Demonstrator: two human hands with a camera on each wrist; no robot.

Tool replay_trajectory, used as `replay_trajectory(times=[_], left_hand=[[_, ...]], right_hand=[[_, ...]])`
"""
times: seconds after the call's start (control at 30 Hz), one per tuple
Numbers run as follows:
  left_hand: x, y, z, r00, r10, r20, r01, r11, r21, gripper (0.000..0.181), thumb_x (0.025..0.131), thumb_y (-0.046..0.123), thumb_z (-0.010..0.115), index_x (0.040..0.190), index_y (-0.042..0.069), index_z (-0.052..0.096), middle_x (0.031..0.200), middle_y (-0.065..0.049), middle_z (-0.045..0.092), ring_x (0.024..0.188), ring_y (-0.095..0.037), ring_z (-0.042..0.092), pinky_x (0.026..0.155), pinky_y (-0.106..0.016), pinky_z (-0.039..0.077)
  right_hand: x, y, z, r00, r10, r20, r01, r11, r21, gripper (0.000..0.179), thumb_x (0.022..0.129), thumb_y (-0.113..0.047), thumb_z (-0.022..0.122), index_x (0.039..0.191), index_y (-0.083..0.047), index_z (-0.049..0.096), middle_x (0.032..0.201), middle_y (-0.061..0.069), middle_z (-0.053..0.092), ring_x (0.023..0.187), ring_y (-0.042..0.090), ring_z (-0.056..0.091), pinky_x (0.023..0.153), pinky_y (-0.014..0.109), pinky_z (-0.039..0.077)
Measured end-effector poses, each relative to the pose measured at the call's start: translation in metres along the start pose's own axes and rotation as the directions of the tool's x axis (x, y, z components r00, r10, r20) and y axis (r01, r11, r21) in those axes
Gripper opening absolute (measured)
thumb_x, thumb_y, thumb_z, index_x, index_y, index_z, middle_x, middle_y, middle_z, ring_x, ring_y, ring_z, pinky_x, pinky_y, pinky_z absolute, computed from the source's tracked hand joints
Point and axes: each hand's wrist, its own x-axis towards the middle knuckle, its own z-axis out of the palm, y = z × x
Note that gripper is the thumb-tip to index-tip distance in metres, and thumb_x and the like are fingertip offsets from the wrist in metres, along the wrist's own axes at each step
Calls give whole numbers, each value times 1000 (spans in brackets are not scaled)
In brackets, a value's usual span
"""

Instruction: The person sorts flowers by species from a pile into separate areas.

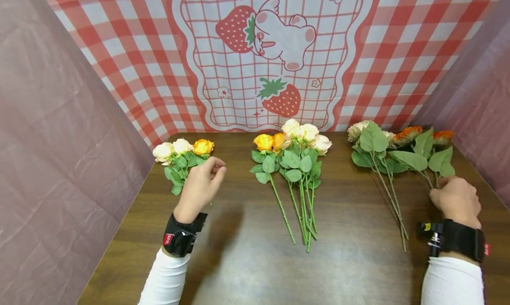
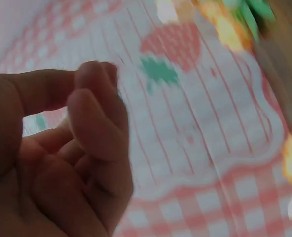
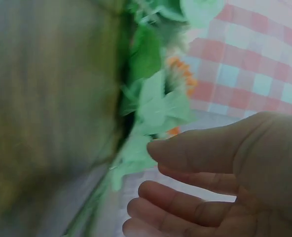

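Observation:
My left hand [image 1: 202, 181] hovers over the left end of the table, its fingers loosely bent with nothing between them. Thumb and fingertips come close together in the left wrist view. Behind it lies a small group of two cream roses [image 1: 163, 152] and a yellow-orange rose [image 1: 203, 147], their stems mostly hidden by the hand. At the far right my right hand [image 1: 458, 199] is beside the stems of orange flowers [image 1: 442, 137] with broad green leaves. In the right wrist view, thumb and fingers are apart next to those leaves [image 3: 153, 106], gripping nothing visible.
In the middle of the wooden table [image 1: 247, 269] lies a bunch of yellow and pale pink roses [image 1: 308, 133], stems toward the front. Cream flowers [image 1: 357, 131] with long stems lie left of the orange ones. A checked strawberry cloth [image 1: 275, 83] hangs behind.

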Motion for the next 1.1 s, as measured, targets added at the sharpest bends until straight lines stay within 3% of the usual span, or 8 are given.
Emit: replay_trajectory(times=[0.13, 0.23, 0.37, 0.47, 0.53, 0.73, 0.97, 1.1], left_hand=[[5, -23, -9, 989, -148, 13, 143, 976, 167, 13, 96, 14, 59, 99, 6, 68, 82, -10, 70, 63, -20, 60, 52, -37, 46], [9, -41, -8, 966, -254, 56, 229, 933, 276, 16, 94, 11, 57, 80, 5, 63, 71, -9, 62, 60, -22, 56, 50, -40, 46], [13, -62, 6, 928, -356, 105, 300, 886, 352, 25, 90, 9, 57, 66, 4, 56, 72, -21, 65, 66, -36, 65, 53, -51, 50], [14, -73, 20, 915, -384, 127, 316, 874, 368, 18, 87, 8, 57, 75, -4, 64, 88, -33, 68, 78, -47, 68, 60, -58, 53], [13, -77, 27, 909, -392, 142, 317, 871, 374, 18, 85, 6, 58, 84, -9, 66, 91, -34, 67, 80, -48, 68, 61, -57, 53], [11, -86, 36, 879, -432, 203, 337, 863, 376, 10, 83, 6, 64, 77, -3, 64, 91, -31, 68, 78, -41, 69, 62, -54, 53], [10, -90, 36, 882, -416, 223, 323, 876, 358, 11, 81, 3, 65, 72, -2, 63, 83, -27, 67, 70, -33, 65, 61, -49, 53], [10, -90, 35, 908, -368, 200, 287, 895, 343, 12, 80, 2, 66, 70, -3, 63, 79, -28, 67, 71, -36, 67, 63, -49, 54]], right_hand=[[-8, -16, -1, 995, 21, -100, -18, 999, 27, 47, 94, -18, 49, 132, 10, 48, 130, 41, 45, 106, 62, 45, 77, 68, 40], [-14, -29, -2, 984, -10, -176, 14, 1000, 27, 43, 95, -17, 48, 129, 10, 53, 125, 37, 52, 104, 59, 49, 77, 66, 41], [-21, -48, -4, 966, -111, -232, 120, 992, 24, 38, 96, -16, 49, 123, 10, 57, 114, 35, 59, 95, 57, 54, 66, 61, 42], [-27, -62, -5, 944, -200, -261, 213, 977, 21, 36, 96, -17, 49, 120, 8, 61, 107, 33, 62, 86, 55, 57, 57, 54, 41], [-31, -71, -4, 925, -256, -281, 272, 962, 19, 34, 96, -16, 50, 118, 6, 63, 103, 32, 64, 82, 54, 58, 53, 51, 39], [-41, -99, 4, 875, -355, -329, 374, 927, -6, 28, 96, -15, 54, 113, 4, 67, 95, 28, 67, 68, 44, 59, 46, 42, 37], [-50, -121, 11, 839, -426, -337, 444, 896, -28, 23, 95, -13, 56, 109, 2, 69, 92, 24, 69, 64, 38, 59, 44, 38, 36], [-54, -128, 15, 827, -448, -339, 465, 885, -36, 23, 95, -13, 56, 108, 0, 70, 91, 23, 69, 63, 35, 59, 44, 37, 36]])
